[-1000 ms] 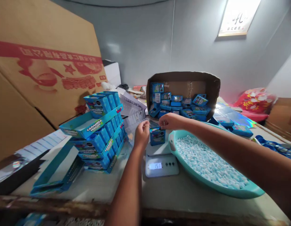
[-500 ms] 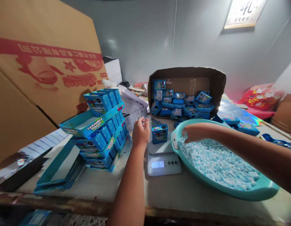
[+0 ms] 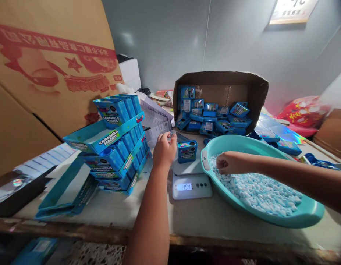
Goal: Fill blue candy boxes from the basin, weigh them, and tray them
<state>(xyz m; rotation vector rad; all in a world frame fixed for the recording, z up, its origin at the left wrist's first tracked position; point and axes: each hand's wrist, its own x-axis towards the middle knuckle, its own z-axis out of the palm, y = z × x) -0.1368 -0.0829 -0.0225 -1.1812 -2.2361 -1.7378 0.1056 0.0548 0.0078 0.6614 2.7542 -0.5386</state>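
Note:
A small blue candy box (image 3: 187, 151) stands on a white digital scale (image 3: 190, 180) whose display reads 154. My left hand (image 3: 164, 150) hovers just left of the box, fingers curled, near a stack of flat printed sheets (image 3: 158, 127). My right hand (image 3: 231, 163) rests in the teal basin (image 3: 297, 217), its fingers curled down into the pale blue and white candies (image 3: 258, 189).
Stacked blue display trays full of boxes (image 3: 115, 143) stand at the left, with an empty tray (image 3: 68, 193) in front. An open carton of loose blue boxes (image 3: 217, 106) sits behind the scale. A big cardboard box (image 3: 49, 70) leans at the left.
My right hand left the top of the box on the scale and dropped into the basin of candies. The scale reading went from 151 to 154. The left hand stayed beside the box.

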